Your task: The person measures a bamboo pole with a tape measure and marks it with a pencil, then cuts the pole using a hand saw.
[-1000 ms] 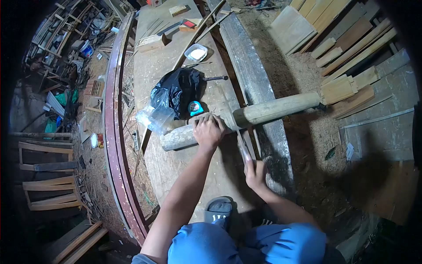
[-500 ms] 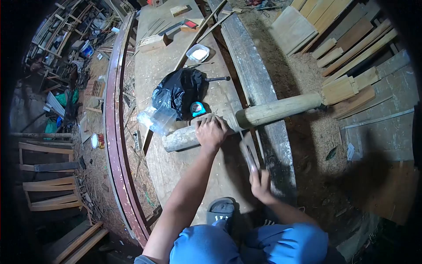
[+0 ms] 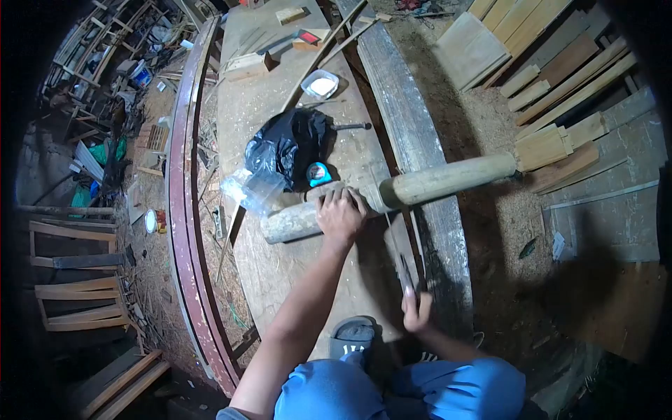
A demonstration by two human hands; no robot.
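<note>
A pale round log (image 3: 455, 180) lies crosswise over the plank bench, with a dark band round its middle. My left hand (image 3: 341, 214) presses down on its left part, fingers curled over the top. In my right hand (image 3: 418, 311) is the handle of a handsaw, held low near my right knee. The thin saw blade (image 3: 400, 253) runs up from that hand to the log, just right of my left hand. Behind the log sit a blue tape measure (image 3: 318, 173), a black plastic bag (image 3: 290, 143) and a clear plastic bag (image 3: 246, 192).
My sandalled foot (image 3: 352, 337) rests on the bench board (image 3: 280, 280) in front of the log. A white tub (image 3: 320, 85) and wood blocks (image 3: 249, 67) stand farther back. Long beams (image 3: 183, 231) run along the left; boards (image 3: 472, 50) lean at the right.
My right hand has pulled the saw down and slightly right, toward my knee. My left hand stays on the log. The whole view has shifted slightly.
</note>
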